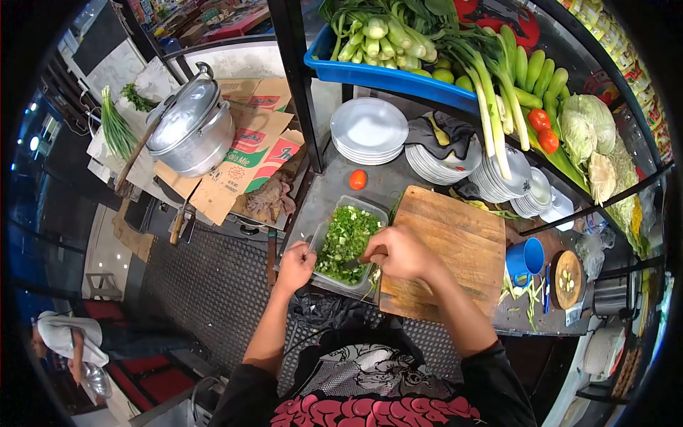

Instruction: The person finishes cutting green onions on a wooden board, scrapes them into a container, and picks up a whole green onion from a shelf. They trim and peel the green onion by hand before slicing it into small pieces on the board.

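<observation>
A clear plastic container (321, 229) full of chopped green onions (346, 240) sits at the counter's left front edge. My left hand (297, 265) is closed on the container's near left rim. Over its right side, my right hand (398, 252) is closed around what looks like a knife (352, 263). Its dark blade reaches into the green onions, and my fingers hide the handle. Just right of the container lies a wooden cutting board (448, 242), partly beneath my right hand and forearm. A single tomato (358, 179) rests behind the container.
Stacked plates (368, 128) line the counter's back. Above them, a blue tray (398, 77) holds vegetables. A blue mug (525, 260) and a small round board (568, 279) stand at right. At left, a large pot (192, 135) sits by cardboard. Another person (71, 341) is at far left.
</observation>
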Demonstrator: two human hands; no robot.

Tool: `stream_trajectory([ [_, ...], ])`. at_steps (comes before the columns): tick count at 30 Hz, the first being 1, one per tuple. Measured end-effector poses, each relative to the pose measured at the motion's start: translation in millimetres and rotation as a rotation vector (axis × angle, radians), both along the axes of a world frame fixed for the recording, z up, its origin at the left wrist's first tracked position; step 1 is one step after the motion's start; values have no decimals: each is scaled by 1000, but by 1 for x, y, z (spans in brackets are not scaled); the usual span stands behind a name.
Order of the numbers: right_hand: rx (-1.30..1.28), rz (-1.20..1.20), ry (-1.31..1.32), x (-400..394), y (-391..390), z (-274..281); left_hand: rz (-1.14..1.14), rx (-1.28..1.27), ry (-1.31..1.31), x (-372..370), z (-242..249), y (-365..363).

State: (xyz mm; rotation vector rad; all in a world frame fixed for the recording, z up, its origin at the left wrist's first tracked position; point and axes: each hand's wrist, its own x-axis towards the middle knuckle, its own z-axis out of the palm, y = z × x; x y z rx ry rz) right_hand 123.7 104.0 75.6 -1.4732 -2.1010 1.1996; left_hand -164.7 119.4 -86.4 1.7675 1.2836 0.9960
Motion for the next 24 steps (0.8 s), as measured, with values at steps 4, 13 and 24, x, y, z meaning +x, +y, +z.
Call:
stream_trajectory([
  [4,163,-169,-162,0,12,-9,-28,28,-5,0,0,2],
  [13,104,-166,-55,-1,9,-14,-66,-33,55,-6,1,4],
  [24,34,-377,-9,-13,8,-25,-28,-2,6,-2,0,5],
])
